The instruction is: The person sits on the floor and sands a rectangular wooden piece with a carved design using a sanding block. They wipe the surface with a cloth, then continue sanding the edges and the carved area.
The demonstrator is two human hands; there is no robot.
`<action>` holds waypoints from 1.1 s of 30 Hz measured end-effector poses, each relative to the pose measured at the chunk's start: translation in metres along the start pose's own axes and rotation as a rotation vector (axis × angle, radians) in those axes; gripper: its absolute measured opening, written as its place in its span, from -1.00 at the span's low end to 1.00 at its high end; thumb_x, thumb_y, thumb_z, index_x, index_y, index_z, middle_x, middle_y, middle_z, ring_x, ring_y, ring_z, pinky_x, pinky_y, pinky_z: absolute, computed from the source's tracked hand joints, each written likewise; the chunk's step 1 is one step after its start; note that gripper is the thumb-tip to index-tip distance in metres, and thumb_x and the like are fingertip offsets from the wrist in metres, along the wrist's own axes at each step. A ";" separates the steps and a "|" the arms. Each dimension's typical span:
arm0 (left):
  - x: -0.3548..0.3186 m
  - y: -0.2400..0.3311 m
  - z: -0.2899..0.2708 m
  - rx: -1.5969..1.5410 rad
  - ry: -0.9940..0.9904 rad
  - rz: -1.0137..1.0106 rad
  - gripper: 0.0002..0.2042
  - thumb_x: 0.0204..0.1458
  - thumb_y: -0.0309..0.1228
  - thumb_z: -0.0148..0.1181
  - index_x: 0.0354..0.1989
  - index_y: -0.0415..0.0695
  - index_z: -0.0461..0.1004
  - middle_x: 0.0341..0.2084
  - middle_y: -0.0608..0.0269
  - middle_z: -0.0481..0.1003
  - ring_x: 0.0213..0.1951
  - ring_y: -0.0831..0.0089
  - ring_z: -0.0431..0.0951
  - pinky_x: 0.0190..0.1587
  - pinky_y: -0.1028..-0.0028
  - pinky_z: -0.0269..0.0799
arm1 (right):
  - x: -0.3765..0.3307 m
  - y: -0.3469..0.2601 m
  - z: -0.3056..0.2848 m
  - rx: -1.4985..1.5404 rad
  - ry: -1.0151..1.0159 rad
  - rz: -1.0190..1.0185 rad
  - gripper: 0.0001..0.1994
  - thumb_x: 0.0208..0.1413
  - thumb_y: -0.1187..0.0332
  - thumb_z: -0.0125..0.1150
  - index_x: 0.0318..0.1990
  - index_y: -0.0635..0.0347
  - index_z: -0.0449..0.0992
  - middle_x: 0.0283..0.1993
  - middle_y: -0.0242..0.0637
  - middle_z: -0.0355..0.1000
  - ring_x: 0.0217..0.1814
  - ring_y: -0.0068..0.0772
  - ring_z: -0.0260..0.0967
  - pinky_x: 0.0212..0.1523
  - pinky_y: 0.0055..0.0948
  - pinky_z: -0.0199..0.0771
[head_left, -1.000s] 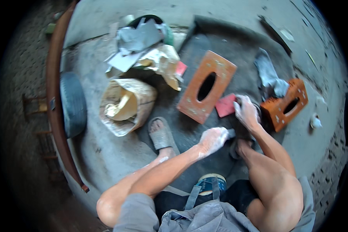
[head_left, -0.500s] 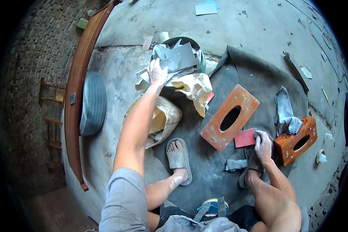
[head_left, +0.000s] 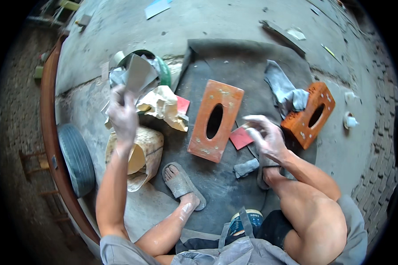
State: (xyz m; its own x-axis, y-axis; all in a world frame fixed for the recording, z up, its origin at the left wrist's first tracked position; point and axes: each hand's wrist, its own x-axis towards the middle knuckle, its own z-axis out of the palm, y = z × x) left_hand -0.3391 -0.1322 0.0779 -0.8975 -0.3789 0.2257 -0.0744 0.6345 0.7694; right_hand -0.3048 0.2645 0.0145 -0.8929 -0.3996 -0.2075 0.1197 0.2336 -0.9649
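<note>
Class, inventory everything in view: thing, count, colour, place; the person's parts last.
Mat: 1, grey, centre
Slotted box: 1, reddish-brown, mat centre
Second slotted box: 1, orange-brown, right
Flat squares: 2, red, centre
Cloth: 1, grey-blue, right
Wad: 1, grey-blue, lower mat
Bucket: 1, green, upper left
Loose sheets: several, grey, at bucket
Crumpled paper: 1, cream, below bucket
Sack: 1, off-white, left
Tyre: 1, blue-grey, far left
Plank: 1, brown, far left
Strip: 1, dark, upper right
Flat sheets: 2, white, blue, top
Small objects: 2, white, far right
Container: 1, blue, bottom centre
Sandals: 2, grey, on feet
Left hand: 1, white-dusted, at loose sheets
Right hand: 1, white-dusted, by red square
</note>
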 end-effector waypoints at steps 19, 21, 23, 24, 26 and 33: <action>-0.170 0.053 0.119 -0.397 -0.764 -0.690 -0.79 0.27 -0.35 0.29 -0.09 -0.26 0.61 -0.51 0.36 0.58 -0.54 0.73 0.44 -0.52 0.63 0.29 | 0.006 0.019 0.008 0.455 -0.292 0.460 -0.72 0.35 0.28 0.16 -0.01 0.37 0.52 -0.18 -0.26 0.50 -0.38 -0.55 0.45 -0.48 -0.53 0.64; -0.172 0.051 0.125 -0.426 -0.676 -0.698 -0.80 0.27 -0.34 0.30 -0.12 -0.24 0.62 -0.53 0.39 0.57 -0.53 0.75 0.44 -0.50 0.64 0.29 | 0.005 0.026 0.005 0.689 -0.280 0.523 -0.69 0.35 0.31 0.17 0.08 0.39 0.46 -0.06 -0.23 0.48 -0.18 -0.49 0.50 -0.36 -0.48 0.75; -0.173 0.050 0.131 -0.443 -0.595 -0.707 -0.80 0.26 -0.33 0.31 -0.13 -0.22 0.62 -0.53 0.41 0.56 -0.53 0.77 0.43 -0.49 0.65 0.29 | 0.007 0.015 0.004 0.723 -0.265 0.455 -0.62 0.35 0.31 0.18 0.18 0.38 0.38 0.05 -0.19 0.45 -0.01 -0.42 0.50 -0.20 -0.42 0.78; -0.176 0.047 0.133 -0.481 -0.581 -0.715 -0.79 0.26 -0.31 0.32 -0.13 -0.22 0.63 -0.51 0.43 0.57 -0.53 0.77 0.41 -0.49 0.66 0.29 | 0.008 0.011 0.004 0.738 -0.259 0.422 -0.58 0.35 0.31 0.19 0.23 0.38 0.34 0.10 -0.17 0.43 0.07 -0.39 0.50 -0.12 -0.38 0.80; -0.179 0.052 0.136 -0.519 -0.610 -0.737 -0.79 0.26 -0.30 0.32 -0.12 -0.22 0.63 -0.49 0.43 0.57 -0.52 0.77 0.41 -0.49 0.66 0.30 | 0.009 0.018 0.007 0.780 -0.285 0.429 -0.52 0.35 0.30 0.20 0.30 0.36 0.26 0.16 -0.13 0.40 0.16 -0.32 0.49 0.00 -0.33 0.77; -0.194 0.019 0.137 -0.192 -0.514 -0.207 -0.81 0.26 -0.32 0.32 -0.24 -0.21 0.56 -0.46 0.28 0.54 -0.54 0.60 0.45 -0.54 0.51 0.30 | 0.013 0.019 0.015 0.803 -0.265 0.493 -0.66 0.38 0.36 0.10 0.17 0.40 0.49 0.14 -0.12 0.53 0.15 -0.32 0.52 0.16 -0.30 0.64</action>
State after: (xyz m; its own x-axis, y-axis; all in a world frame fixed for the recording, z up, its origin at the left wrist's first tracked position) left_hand -0.2262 0.0459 -0.0330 -0.9718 -0.0760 -0.2231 -0.2338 0.4306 0.8717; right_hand -0.3073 0.2501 -0.0085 -0.5487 -0.6282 -0.5516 0.8009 -0.2059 -0.5623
